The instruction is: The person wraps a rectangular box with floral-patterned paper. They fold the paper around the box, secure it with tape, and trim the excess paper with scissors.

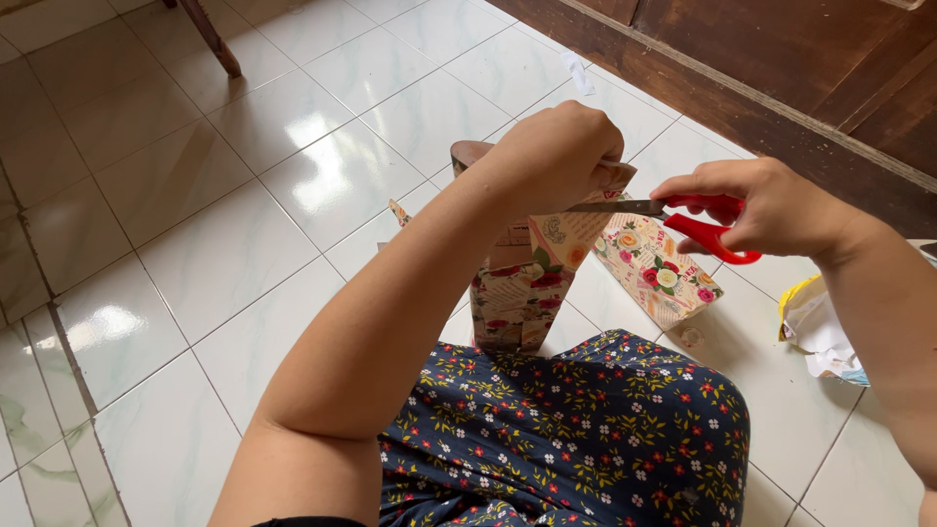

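A floral paper bag [517,293] is held upright at its top edge by the closed left hand [556,156], its base set on the white tiled floor [195,195] just ahead of the knee. One pair of red-handled scissors [683,217] is gripped by the right hand [771,205], with the blades brought to the bag's upper edge. A second floral paper piece [659,273] lies flat just beside it. Open floor is seen to the left; a dark wooden wall [781,68] borders the right. Crumpled wrapping [820,327] lies near the right forearm.

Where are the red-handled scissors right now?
The red-handled scissors are in the right hand, right of centre in the head view, blades pointing left into the floral wrapping paper held up by the left hand.
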